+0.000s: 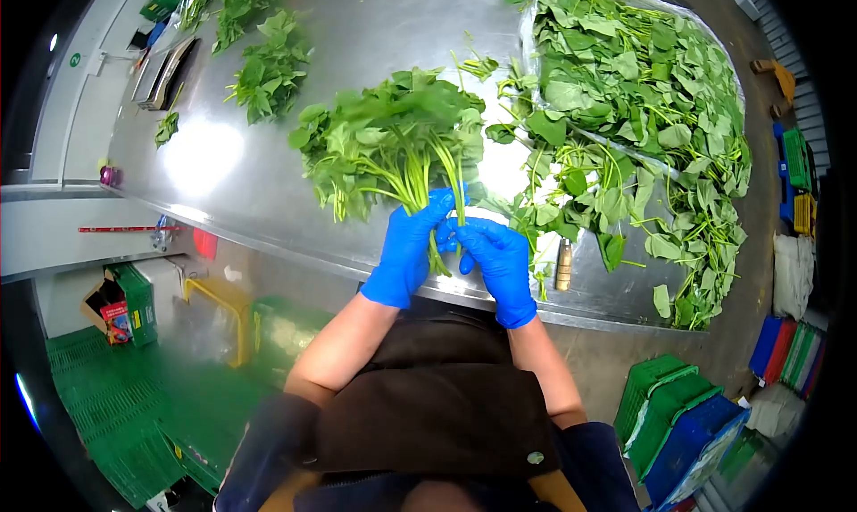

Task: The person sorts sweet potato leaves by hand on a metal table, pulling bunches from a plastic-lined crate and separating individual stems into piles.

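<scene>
In blue gloves, both my hands meet near the table's front edge. My left hand [412, 249] is wrapped round the stems of a large bunch of leafy greens [393, 137], whose leaves fan out away from me over the metal table. Beside it, my right hand [495, 260] pinches a few separate leafy stems [458, 180] close against the bunch. Cut stem ends stick out below the left hand. A short brown-and-metal handle-shaped object [563, 265] lies on the table to the right of my right hand.
A big heap of loose greens [625, 74] on clear plastic covers the table's right side. Smaller bunches [268, 70] lie at the far left. A dark holder [165, 74] stands near the left edge. Green crates [107, 396] and stacked green and blue crates [669, 423] stand below.
</scene>
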Demonstrator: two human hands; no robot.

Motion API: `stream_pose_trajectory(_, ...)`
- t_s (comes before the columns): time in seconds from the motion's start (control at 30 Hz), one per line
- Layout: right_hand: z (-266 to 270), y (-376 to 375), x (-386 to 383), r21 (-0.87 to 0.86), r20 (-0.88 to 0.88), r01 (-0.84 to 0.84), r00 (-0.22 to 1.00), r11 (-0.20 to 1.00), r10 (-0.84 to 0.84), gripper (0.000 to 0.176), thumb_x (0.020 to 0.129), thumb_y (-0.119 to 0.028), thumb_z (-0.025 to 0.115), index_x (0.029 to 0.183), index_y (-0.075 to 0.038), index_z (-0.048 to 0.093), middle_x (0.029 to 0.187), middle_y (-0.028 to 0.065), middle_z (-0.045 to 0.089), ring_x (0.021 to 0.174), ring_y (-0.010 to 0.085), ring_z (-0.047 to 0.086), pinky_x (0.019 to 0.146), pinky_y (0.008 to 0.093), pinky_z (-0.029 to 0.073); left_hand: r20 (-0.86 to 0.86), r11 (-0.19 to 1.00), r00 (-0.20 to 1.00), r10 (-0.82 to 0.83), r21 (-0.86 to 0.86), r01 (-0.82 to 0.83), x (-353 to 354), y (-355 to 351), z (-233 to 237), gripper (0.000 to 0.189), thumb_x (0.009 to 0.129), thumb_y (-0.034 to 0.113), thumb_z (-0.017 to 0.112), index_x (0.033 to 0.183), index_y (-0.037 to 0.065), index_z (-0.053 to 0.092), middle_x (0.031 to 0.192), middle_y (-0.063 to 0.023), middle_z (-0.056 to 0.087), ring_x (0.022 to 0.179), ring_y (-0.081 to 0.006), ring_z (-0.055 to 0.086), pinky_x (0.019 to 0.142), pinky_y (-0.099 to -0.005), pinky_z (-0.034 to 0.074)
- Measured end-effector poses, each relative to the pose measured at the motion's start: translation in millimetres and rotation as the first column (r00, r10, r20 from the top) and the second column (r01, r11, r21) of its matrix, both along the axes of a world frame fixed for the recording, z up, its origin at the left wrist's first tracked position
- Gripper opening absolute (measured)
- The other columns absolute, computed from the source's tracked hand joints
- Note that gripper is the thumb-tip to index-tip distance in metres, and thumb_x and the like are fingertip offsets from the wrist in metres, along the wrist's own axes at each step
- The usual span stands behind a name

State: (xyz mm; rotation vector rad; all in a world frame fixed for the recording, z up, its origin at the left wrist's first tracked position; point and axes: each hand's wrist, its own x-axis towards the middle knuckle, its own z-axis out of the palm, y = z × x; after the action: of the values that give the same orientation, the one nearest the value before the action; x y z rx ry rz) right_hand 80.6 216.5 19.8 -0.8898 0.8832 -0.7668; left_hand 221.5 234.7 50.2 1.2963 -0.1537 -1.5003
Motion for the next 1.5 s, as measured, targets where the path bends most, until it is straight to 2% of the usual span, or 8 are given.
stream_pose_trajectory(0.47, -6, 8, 54, -0.271, 0.011, 0.347, 0.934, 0.898, -0.357, 0.025, 0.093, -0.016, 0.049, 0.090, -0.001, 0.068, 0.086, 0.0074, 0.063, 0.075, 0.0095, 0.058, 0.066, 0.0227, 0.044, -0.031, 0.981, 0.993, 0.115, -0.151, -0.119, 50, 2, -14, 0.030, 0.091, 0.024, 0.056, 0.114, 0.005, 0.058, 0.093, -0.0053, 0.062, 0.066, -0.0086, 0.052, 0.054, -0.0213, 0.040)
stream_pose_trajectory(0.6, -15, -30, 39, 0.366, 0.376, 0.561, 0.640, 0.742, -0.670, 0.034, 0.096, -0.020, 0.041, 0.124, -0.005, 0.050, 0.101, 0.0100, 0.063, 0.082, 0.0140, 0.058, 0.077, 0.0257, 0.044, 0.035, 0.954, 0.978, 0.207, -0.229, -0.193, 85, 4, -19, 0.031, 0.091, 0.024, 0.056, 0.112, 0.001, 0.056, 0.091, -0.0054, 0.061, 0.071, -0.0095, 0.053, 0.057, -0.0228, 0.042)
stream_pose_trajectory(0.67, -9, -39, 33, 0.272, 0.340, 0.371, 0.826, 0.888, -0.450, 0.047, 0.093, -0.021, 0.049, 0.136, -0.007, 0.036, 0.104, 0.0111, 0.062, 0.079, 0.0149, 0.060, 0.071, 0.0293, 0.049, -0.031, 0.924, 0.969, 0.244, -0.295, -0.242, 104, 5, -24, 0.025, 0.092, 0.025, 0.054, 0.108, 0.005, 0.055, 0.085, -0.0042, 0.058, 0.077, -0.0150, 0.055, 0.064, -0.0269, 0.045)
stream_pose_trajectory(0.73, -12, -42, 46, -0.062, -0.164, 0.208, 0.963, 0.976, -0.216, 0.048, 0.086, -0.029, 0.061, 0.126, -0.006, 0.048, 0.098, 0.0088, 0.065, 0.067, 0.0192, 0.063, 0.061, 0.0337, 0.050, -0.041, 0.905, 0.936, 0.351, -0.243, -0.350, 111, -3, 7, 0.020, 0.094, 0.025, 0.052, 0.104, 0.008, 0.054, 0.080, -0.0012, 0.051, 0.073, -0.0143, 0.049, 0.064, -0.0269, 0.044)
stream_pose_trajectory(0.8, -22, -44, 62, -0.505, -0.738, -0.116, 0.572, 0.855, -0.358, 0.042, 0.081, -0.032, 0.065, 0.114, -0.008, 0.058, 0.090, 0.0080, 0.066, 0.068, 0.0223, 0.063, 0.062, 0.0348, 0.050, -0.266, 0.857, 0.943, 0.202, -0.418, -0.301, 140, -2, -2, 0.016, 0.095, 0.022, 0.049, 0.100, 0.008, 0.053, 0.073, 0.0001, 0.044, 0.063, -0.0104, 0.042, 0.054, -0.0226, 0.039)
stream_pose_trajectory(0.93, -56, -60, 66, -0.199, -0.908, -0.299, 0.414, 0.933, -0.061, 0.033, 0.077, -0.037, 0.067, 0.091, -0.008, 0.064, 0.079, 0.0078, 0.066, 0.067, 0.0220, 0.063, 0.062, 0.0358, 0.048, -0.398, 0.868, 0.912, 0.099, -0.414, -0.275, 167, -2, -8, 0.020, 0.093, 0.020, 0.051, 0.107, 0.007, 0.055, 0.066, 0.0038, 0.034, 0.049, -0.0049, 0.032, 0.040, -0.0195, 0.025)
stream_pose_trajectory(1.07, -27, -47, 60, 0.014, -0.259, 0.168, 0.953, 0.986, -0.158, 0.020, 0.085, -0.019, 0.062, 0.091, 0.000, 0.065, 0.074, 0.0058, 0.065, 0.055, 0.0089, 0.052, 0.052, 0.0231, 0.040, -0.216, 0.947, 0.968, 0.129, -0.264, -0.185, 155, 3, -4, 0.024, 0.091, 0.019, 0.054, 0.110, 0.005, 0.056, 0.061, 0.0046, 0.034, 0.047, -0.0060, 0.033, 0.042, -0.0209, 0.027)
stream_pose_trajectory(1.5, 4, 4, 36, -0.113, -0.056, 0.186, 0.980, 0.976, -0.193, 0.012, 0.087, -0.013, 0.062, 0.091, -0.002, 0.064, 0.073, 0.0066, 0.063, 0.052, 0.0069, 0.051, 0.046, 0.0195, 0.039, 0.134, 0.978, 0.987, -0.085, -0.179, 0.108, 61, -10, 5, 0.036, 0.087, 0.022, 0.060, 0.116, 0.002, 0.058, 0.095, -0.0057, 0.064, 0.063, -0.0064, 0.050, 0.056, -0.0202, 0.041)
